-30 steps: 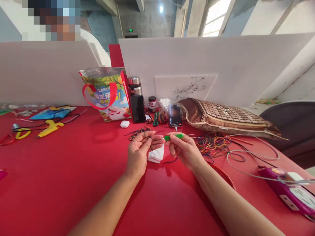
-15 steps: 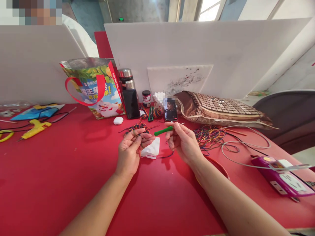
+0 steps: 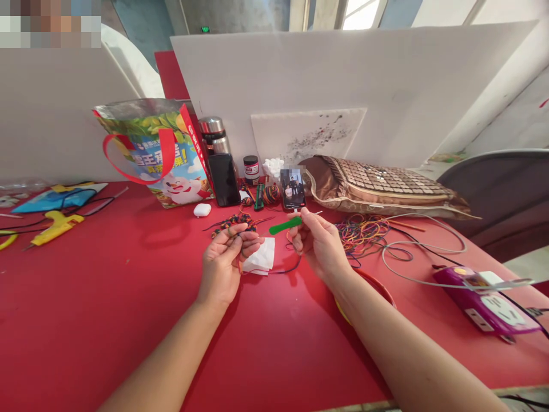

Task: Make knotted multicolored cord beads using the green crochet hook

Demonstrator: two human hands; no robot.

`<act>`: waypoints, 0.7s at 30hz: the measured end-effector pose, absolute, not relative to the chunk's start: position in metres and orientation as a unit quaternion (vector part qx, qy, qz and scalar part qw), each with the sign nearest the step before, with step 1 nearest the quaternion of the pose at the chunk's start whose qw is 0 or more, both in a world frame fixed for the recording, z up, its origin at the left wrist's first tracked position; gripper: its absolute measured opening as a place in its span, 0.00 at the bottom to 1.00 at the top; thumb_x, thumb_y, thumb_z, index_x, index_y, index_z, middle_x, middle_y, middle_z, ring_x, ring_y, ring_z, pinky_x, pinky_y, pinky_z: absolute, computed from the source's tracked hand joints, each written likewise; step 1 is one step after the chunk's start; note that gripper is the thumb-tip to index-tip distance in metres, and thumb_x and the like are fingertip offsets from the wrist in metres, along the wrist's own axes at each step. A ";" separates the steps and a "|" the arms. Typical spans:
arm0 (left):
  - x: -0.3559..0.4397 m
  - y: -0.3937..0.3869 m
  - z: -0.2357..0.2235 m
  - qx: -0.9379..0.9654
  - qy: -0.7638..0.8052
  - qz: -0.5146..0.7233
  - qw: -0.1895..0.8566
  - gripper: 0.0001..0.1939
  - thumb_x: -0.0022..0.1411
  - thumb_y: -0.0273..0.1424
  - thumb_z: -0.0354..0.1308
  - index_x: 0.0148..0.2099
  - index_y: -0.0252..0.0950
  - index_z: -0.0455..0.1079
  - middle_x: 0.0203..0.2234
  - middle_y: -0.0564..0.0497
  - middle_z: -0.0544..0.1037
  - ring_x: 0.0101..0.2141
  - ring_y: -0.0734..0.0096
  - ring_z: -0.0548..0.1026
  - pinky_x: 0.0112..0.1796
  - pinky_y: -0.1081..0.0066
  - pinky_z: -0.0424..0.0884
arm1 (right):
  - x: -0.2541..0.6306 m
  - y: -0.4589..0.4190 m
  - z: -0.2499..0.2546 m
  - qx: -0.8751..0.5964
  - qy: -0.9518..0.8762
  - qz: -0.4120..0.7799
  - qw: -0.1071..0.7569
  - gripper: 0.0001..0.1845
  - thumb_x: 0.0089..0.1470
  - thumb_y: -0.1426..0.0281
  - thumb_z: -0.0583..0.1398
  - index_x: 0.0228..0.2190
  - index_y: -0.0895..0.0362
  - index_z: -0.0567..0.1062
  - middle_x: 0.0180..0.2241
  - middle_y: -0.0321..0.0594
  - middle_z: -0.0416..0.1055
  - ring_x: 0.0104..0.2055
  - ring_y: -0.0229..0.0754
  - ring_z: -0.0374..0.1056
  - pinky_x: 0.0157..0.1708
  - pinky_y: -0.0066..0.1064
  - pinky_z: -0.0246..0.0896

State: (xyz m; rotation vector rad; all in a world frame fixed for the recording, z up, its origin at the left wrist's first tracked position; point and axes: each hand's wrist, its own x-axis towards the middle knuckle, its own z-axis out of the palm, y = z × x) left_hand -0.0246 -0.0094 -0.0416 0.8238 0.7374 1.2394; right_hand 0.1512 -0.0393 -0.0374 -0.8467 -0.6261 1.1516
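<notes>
My right hand [image 3: 319, 245] is closed on a green-handled hook tool [image 3: 285, 225], its handle pointing left and a thin metal tip sticking out to the right. My left hand [image 3: 225, 257] is curled, palm up, with thin coloured bands looped over its fingers. A braided multicoloured band chain [image 3: 234, 222] lies on the red table [image 3: 107, 286] just beyond the left fingers. A folded white tissue [image 3: 262, 260] rests between my hands, with a dark thin cord beside it.
A pile of coloured rubber bands [image 3: 364, 233] lies right of my right hand. A propped phone [image 3: 292, 189], black phone [image 3: 223, 179], steel flask [image 3: 213, 136], gift bag [image 3: 156, 151], woven cushion [image 3: 381, 189], purple power strip [image 3: 489, 300] and yellow glue gun [image 3: 54, 225] surround the work area.
My right hand drew the green tool away from the left fingers and tilted it up. The left fingers curled in. The view dropped slightly.
</notes>
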 end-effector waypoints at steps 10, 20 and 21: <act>-0.026 -0.011 -0.035 0.365 0.310 0.509 0.715 0.16 0.53 0.24 0.70 0.45 0.33 0.76 0.32 0.47 0.85 0.27 0.72 0.83 0.30 0.79 0.79 | 0.145 -0.048 -0.037 -0.384 -0.344 0.530 0.674 0.16 0.48 0.58 0.71 0.30 0.58 0.80 0.19 0.34 0.72 0.14 0.31 0.60 0.13 0.24 0.54; -0.030 -0.013 -0.037 0.407 0.273 0.434 0.756 0.18 0.57 0.25 0.68 0.50 0.33 0.75 0.46 0.39 0.84 0.31 0.67 0.84 0.35 0.71 0.79 | 0.157 -0.060 -0.023 -0.388 -0.403 0.482 0.674 0.14 0.52 0.58 0.68 0.34 0.56 0.82 0.24 0.39 0.77 0.15 0.35 0.64 0.14 0.28 0.57; -0.030 -0.013 -0.038 0.410 0.266 0.428 0.760 0.19 0.57 0.25 0.68 0.51 0.33 0.75 0.47 0.39 0.84 0.31 0.66 0.84 0.35 0.71 0.79 | 0.157 -0.063 -0.019 -0.390 -0.406 0.476 0.676 0.14 0.52 0.58 0.68 0.35 0.56 0.82 0.25 0.40 0.78 0.16 0.36 0.65 0.14 0.29 0.57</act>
